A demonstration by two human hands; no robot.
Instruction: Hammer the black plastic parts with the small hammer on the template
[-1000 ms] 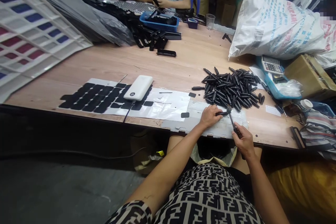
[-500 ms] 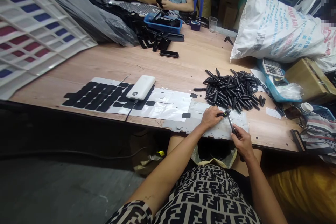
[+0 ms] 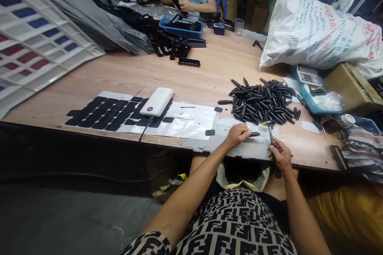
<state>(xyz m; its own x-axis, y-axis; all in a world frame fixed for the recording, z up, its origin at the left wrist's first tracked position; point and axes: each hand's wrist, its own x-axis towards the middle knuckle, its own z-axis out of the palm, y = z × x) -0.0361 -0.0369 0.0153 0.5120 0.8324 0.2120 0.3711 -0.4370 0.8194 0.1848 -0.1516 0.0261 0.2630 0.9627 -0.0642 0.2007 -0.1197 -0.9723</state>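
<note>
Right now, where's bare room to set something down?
The tabletop is bare, bar specks, between black case, white device and black pile. It's crowded from that pile to the calculator, and nearer, where left hand holds a black part, right hand a hammer.

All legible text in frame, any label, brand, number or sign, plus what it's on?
"F", repeated, on the wearer's patterned clothing.
White sack: blue and red print plus a barcode, too blurred to quote.
Calculator: key markings too small to read.
White device: dark round mark, no readable lettering.
No brand or number is legible.
</note>
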